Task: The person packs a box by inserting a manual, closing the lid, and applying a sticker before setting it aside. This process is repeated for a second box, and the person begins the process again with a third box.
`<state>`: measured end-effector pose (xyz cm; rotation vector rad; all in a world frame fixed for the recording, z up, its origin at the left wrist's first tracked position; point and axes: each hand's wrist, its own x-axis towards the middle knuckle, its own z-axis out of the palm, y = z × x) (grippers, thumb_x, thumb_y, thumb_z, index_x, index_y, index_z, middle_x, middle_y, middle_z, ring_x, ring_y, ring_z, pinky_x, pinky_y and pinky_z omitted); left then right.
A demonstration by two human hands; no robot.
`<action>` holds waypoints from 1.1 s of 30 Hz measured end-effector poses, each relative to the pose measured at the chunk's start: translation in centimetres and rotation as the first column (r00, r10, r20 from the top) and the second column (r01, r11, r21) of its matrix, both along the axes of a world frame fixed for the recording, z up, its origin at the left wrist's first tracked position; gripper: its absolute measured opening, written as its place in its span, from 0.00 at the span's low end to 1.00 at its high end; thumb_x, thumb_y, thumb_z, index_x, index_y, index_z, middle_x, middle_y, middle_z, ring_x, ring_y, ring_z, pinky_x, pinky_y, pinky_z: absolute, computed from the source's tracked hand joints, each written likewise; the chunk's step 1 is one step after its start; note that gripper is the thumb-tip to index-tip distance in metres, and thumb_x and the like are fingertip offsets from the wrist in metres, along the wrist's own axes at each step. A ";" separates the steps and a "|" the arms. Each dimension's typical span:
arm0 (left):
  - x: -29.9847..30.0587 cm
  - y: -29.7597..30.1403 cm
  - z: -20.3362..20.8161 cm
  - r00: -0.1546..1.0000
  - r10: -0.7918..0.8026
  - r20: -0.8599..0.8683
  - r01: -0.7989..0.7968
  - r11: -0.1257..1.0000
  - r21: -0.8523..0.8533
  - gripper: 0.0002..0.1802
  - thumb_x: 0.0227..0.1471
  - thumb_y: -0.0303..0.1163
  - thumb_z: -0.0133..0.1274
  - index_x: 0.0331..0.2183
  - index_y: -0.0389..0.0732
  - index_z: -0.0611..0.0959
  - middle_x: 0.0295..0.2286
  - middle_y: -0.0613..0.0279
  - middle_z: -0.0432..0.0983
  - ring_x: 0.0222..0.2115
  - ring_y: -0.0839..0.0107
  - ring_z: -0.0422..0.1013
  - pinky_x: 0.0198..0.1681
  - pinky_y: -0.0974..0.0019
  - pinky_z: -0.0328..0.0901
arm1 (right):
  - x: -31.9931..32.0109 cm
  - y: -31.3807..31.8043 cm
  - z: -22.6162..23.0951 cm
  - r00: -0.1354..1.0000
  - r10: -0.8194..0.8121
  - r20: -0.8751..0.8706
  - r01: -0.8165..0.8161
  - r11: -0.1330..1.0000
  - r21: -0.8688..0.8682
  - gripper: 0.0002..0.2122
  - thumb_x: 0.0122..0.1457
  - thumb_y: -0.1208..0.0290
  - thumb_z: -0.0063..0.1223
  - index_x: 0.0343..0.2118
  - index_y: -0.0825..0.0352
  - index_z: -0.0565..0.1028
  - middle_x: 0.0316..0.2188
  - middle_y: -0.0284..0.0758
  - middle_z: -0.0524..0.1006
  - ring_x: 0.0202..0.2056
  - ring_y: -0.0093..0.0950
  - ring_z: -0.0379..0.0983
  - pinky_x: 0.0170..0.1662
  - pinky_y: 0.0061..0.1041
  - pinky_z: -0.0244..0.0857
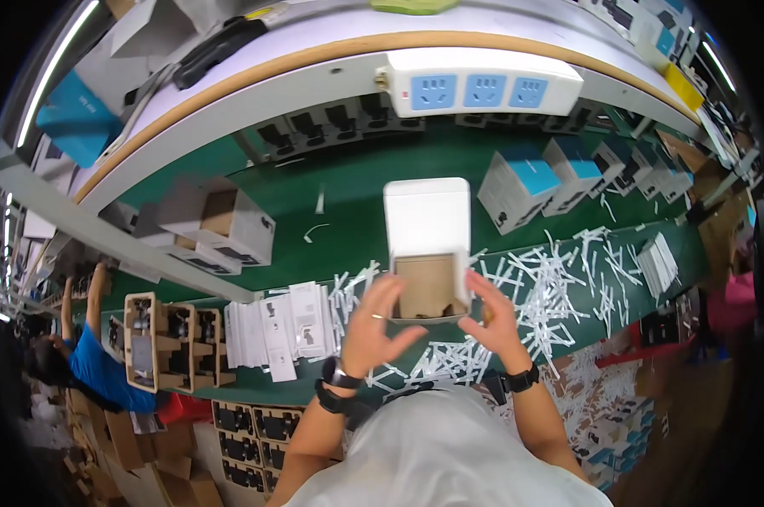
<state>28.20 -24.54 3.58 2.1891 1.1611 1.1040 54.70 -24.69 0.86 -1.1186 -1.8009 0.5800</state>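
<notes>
A small white box point(427, 221) stands in front of me with its lid up, and brown cardboard point(426, 286) fills its inside. My left hand point(373, 329) is at the box's near left side, fingers stretched and thumb spread away from them. On the opposite side my right hand point(493, 321) has its fingers apart, close to the right wall. Nothing shows in either hand; whether the fingertips touch the box I cannot tell. Left of my left hand lie white printed leaflets point(307, 319) in overlapping stacks.
Thin white paper strips point(544, 296) litter the green table point(339, 198). Closed white-and-blue boxes point(517, 190) line the right back, with other boxes point(221, 224) at left. Brown trays point(177, 342) hold black parts. A power strip point(483, 82) hangs on the shelf edge. Another person point(111, 367) works far left.
</notes>
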 end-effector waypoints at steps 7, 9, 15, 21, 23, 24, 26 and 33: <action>6.6 0.0 -3.3 0.960 0.033 -0.279 -0.022 0.999 0.043 0.39 0.46 0.34 0.64 0.58 0.34 0.69 0.58 0.39 0.59 0.54 0.42 0.64 0.52 0.51 0.66 | 1.7 2.8 2.3 0.953 -0.222 0.206 0.259 0.950 -0.173 0.09 0.59 0.65 0.56 0.38 0.64 0.77 0.28 0.36 0.81 0.31 0.36 0.79 0.34 0.30 0.70; 6.7 0.1 -3.6 0.956 0.035 -0.292 -0.012 0.997 0.080 0.34 0.46 0.34 0.63 0.54 0.32 0.73 0.56 0.43 0.63 0.55 0.43 0.63 0.55 0.50 0.64 | 2.3 4.3 1.6 0.937 -0.248 0.245 0.296 0.937 -0.187 0.09 0.58 0.64 0.58 0.37 0.63 0.78 0.29 0.37 0.81 0.32 0.37 0.79 0.34 0.31 0.71; 6.7 0.2 -3.6 0.928 0.036 -0.370 0.025 0.987 0.159 0.33 0.46 0.34 0.63 0.52 0.30 0.73 0.54 0.48 0.67 0.56 0.46 0.63 0.59 0.51 0.61 | 1.7 5.1 0.9 0.911 -0.280 0.304 0.327 0.938 -0.116 0.07 0.56 0.65 0.59 0.33 0.63 0.78 0.28 0.35 0.81 0.30 0.37 0.79 0.32 0.31 0.71; 6.6 0.1 -3.7 0.938 0.024 -0.345 0.024 0.991 0.133 0.33 0.46 0.34 0.63 0.52 0.30 0.74 0.54 0.48 0.68 0.57 0.48 0.63 0.60 0.50 0.60 | 1.7 5.3 0.6 0.899 -0.317 0.303 0.343 0.939 -0.035 0.06 0.54 0.67 0.61 0.30 0.63 0.77 0.26 0.36 0.80 0.28 0.38 0.78 0.30 0.31 0.70; 6.5 0.2 -3.7 0.937 0.024 -0.347 0.022 0.991 0.129 0.33 0.46 0.34 0.63 0.52 0.30 0.74 0.54 0.48 0.68 0.57 0.48 0.63 0.60 0.50 0.60 | 1.6 5.5 0.5 0.901 -0.319 0.295 0.343 0.939 -0.030 0.07 0.54 0.67 0.62 0.29 0.63 0.77 0.26 0.36 0.79 0.27 0.38 0.78 0.30 0.31 0.70; 6.5 0.2 -3.7 0.937 0.022 -0.347 0.026 0.991 0.134 0.33 0.46 0.34 0.63 0.52 0.30 0.74 0.54 0.48 0.68 0.57 0.47 0.63 0.60 0.50 0.60 | 1.4 5.5 0.6 0.910 -0.307 0.279 0.329 0.944 -0.034 0.07 0.54 0.66 0.62 0.29 0.63 0.77 0.26 0.36 0.79 0.27 0.38 0.77 0.29 0.30 0.70; 6.4 0.2 -3.8 0.937 0.026 -0.350 0.025 0.990 0.140 0.33 0.46 0.34 0.63 0.52 0.30 0.74 0.54 0.48 0.67 0.57 0.47 0.63 0.60 0.50 0.60 | 0.9 5.6 0.8 0.921 -0.291 0.260 0.311 0.950 -0.038 0.07 0.53 0.66 0.63 0.28 0.62 0.77 0.25 0.36 0.79 0.27 0.38 0.77 0.29 0.30 0.69; 6.2 -0.8 -3.9 0.834 0.028 -0.551 0.101 0.974 0.203 0.21 0.48 0.26 0.51 0.46 0.31 0.78 0.40 0.44 0.75 0.46 0.49 0.72 0.58 0.51 0.62 | -7.4 7.7 1.9 0.945 -0.051 0.324 0.075 0.995 -0.060 0.10 0.50 0.61 0.65 0.27 0.59 0.76 0.30 0.33 0.74 0.27 0.38 0.75 0.29 0.35 0.69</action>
